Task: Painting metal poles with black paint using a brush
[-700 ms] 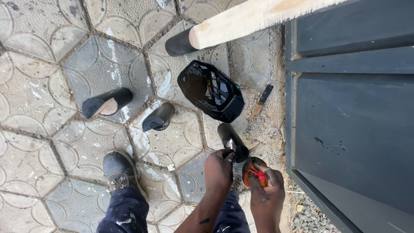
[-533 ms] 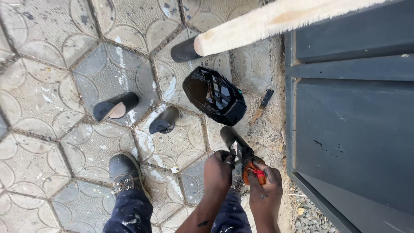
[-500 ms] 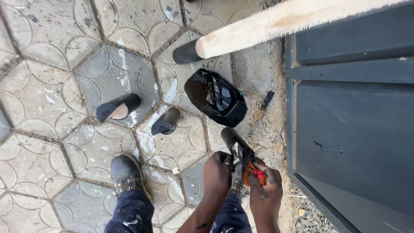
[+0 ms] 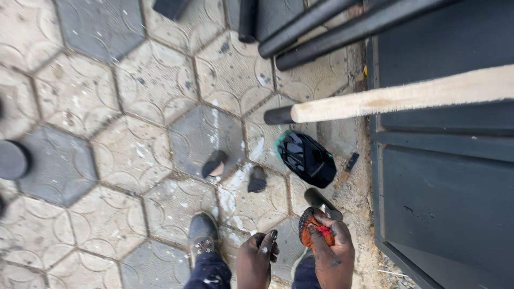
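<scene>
Shoe (image 4: 321,202), black and held low over the paving (image 4: 134,155) beside the dark gate (image 4: 444,203), looks stiff and light, best taken around its body. Smaller, the orange-red cloth (image 4: 313,231) is clenched in the right hand (image 4: 334,254); it looks soft and bunches easily. The left hand (image 4: 258,256) pinches a small dark item I cannot identify.

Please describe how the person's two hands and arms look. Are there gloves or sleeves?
The left hand and the right hand are bare, with no gloves, and look smeared with dark grime. No sleeves, watch or rings show on the visible forearms.
</scene>
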